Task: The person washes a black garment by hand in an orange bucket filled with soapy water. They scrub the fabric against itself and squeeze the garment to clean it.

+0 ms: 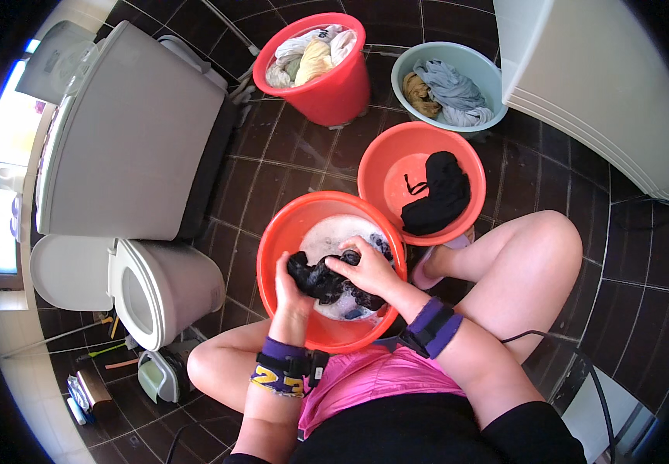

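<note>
A wet, dark cloth (pixel 319 280) is bunched up between my hands over an orange-red basin (pixel 269 240). My left hand (pixel 291 288) grips its left end, near the basin's inner wall. From the right, my right hand (pixel 365 267) has its fingers and thumb closed on the upper part of the same cloth. White suds (pixel 334 232) and water fill the basin, and more dark fabric shows in the foam at the right, partly under my right hand. Behind it to the right stands a second orange basin (pixel 381 143) with a black garment (pixel 443 193) lying inside.
Farther back are a red bucket (pixel 327 100) of light-coloured laundry and a pale blue-green basin (pixel 483 73) of grey and tan cloths. A toilet (pixel 168 286) and a large grey appliance (pixel 129 139) stand left. A white cabinet-like unit (pixel 597 85) is at the right. A cable (pixel 601 387) hangs beside my right leg.
</note>
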Available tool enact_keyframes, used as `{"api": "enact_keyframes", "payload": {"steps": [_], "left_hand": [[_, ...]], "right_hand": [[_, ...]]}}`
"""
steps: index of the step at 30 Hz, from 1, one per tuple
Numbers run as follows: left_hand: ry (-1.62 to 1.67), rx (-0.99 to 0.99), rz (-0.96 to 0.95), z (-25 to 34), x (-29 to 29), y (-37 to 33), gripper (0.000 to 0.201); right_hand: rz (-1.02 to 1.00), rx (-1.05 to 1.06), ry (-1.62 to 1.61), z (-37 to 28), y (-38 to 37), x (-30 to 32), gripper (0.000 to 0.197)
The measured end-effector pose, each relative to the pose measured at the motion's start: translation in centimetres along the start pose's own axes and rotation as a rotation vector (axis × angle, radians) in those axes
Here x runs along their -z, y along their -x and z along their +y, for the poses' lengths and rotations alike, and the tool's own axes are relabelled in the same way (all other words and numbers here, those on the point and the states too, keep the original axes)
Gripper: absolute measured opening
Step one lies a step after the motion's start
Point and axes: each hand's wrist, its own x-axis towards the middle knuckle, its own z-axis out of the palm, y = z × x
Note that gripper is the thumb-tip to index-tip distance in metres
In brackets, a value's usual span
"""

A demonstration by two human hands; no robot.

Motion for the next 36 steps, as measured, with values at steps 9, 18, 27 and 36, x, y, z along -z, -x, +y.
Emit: {"api": "enact_keyframes", "payload": {"steps": [9, 18, 27, 36], "left_hand": [[-0.261, 0.011, -0.245, 1.4, 5.5, -1.5, 0.056], [-0.21, -0.176, 0.125, 0.2, 8.6, -3.6, 0.061], [-0.196, 0.227, -0.202, -2.4, 3.8, -0.6, 0.066], [0.105, 0.154, -0.488, 0.2, 3.4, -2.1, 0.053]], "right_hand": [[-0.288, -0.45, -0.594, -0.8, -0.3, 0.5, 0.044], [-0.187, -0.405, -0.779, -0.4, -0.3, 0.8, 0.061], [-0.514, -0.41, -1.017, -1.4, 0.5, 0.2, 0.051], [-0.845, -0.674, -0.738, -2.3, 1.3, 0.8, 0.053]]}}
